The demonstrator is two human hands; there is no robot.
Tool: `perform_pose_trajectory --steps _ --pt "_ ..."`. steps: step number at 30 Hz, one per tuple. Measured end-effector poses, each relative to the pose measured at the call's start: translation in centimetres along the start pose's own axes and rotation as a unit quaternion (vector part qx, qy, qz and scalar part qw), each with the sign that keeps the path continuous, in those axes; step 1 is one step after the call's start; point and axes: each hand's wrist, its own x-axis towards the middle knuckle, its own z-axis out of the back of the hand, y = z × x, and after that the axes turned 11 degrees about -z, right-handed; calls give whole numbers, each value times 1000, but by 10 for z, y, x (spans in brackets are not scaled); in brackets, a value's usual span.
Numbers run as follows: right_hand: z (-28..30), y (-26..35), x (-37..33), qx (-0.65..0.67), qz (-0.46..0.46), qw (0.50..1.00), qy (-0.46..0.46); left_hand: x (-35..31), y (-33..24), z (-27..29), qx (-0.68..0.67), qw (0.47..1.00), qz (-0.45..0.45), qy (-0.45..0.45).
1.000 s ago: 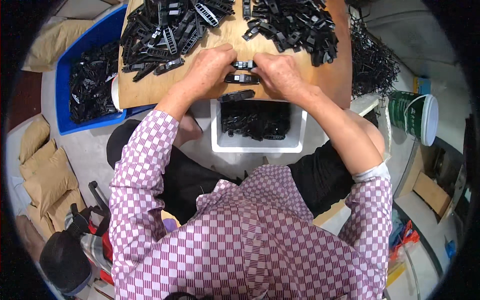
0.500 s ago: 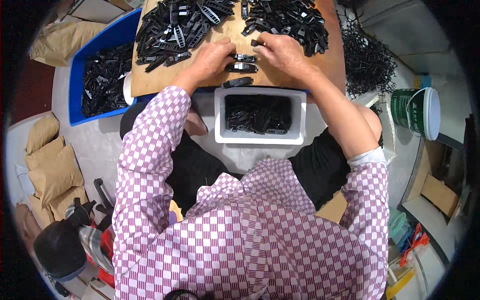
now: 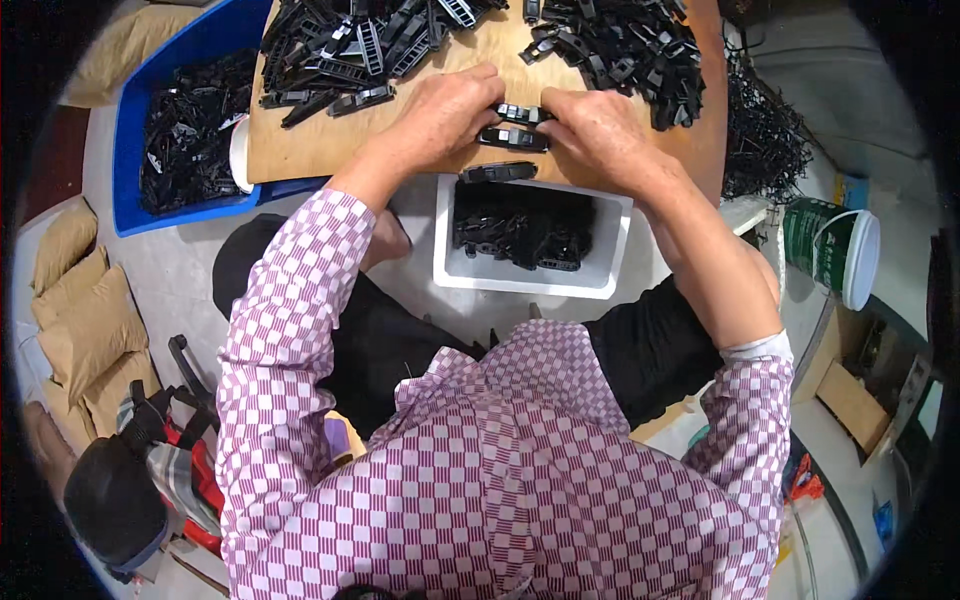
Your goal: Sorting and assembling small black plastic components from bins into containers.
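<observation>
Over the front of the wooden table, my left hand (image 3: 450,112) is closed with its fingertips at the left end of a small black plastic part (image 3: 521,113). My right hand (image 3: 600,130) pinches at the part's right end, its fingers curled. Just nearer lies a second long black plastic part (image 3: 514,139) with shiny grey bits on top, close to both hands' fingertips. A third black part (image 3: 499,172) rests at the table's front edge. Whatever small piece sits under my right fingertips is hidden.
A pile of black ladder-like parts (image 3: 370,50) covers the wooden table (image 3: 300,150) at left; another black pile (image 3: 640,60) lies at right. Below the edge stands a white box (image 3: 530,283) with black parts. A blue bin (image 3: 128,190) is left, a green bucket (image 3: 815,240) right.
My right hand has come down from holding a small black piece above the parts to the part's right end. The whole view has shifted slightly.
</observation>
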Motion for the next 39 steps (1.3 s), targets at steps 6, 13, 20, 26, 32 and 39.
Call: perform_pose_trajectory --steps 6,13,20,26,32,39 --pt "-16 -2 -2 45 2 999 -18 2 -4 4 -6 1000 -11 20" --pt "-23 6 15 41 13 997 -61 3 1 7 -9 999 -15 30" --pt "-15 -23 52 -189 127 945 -234 51 25 32 111 992 -31 -48" --pt "-18 -28 67 -230 152 936 -217 115 45 24 325 941 -46 76" --pt "1 -38 69 34 95 957 -272 123 63 20 327 923 -202 -14" --pt "30 -8 11 510 -126 851 4 103 55 24 293 933 -186 99"
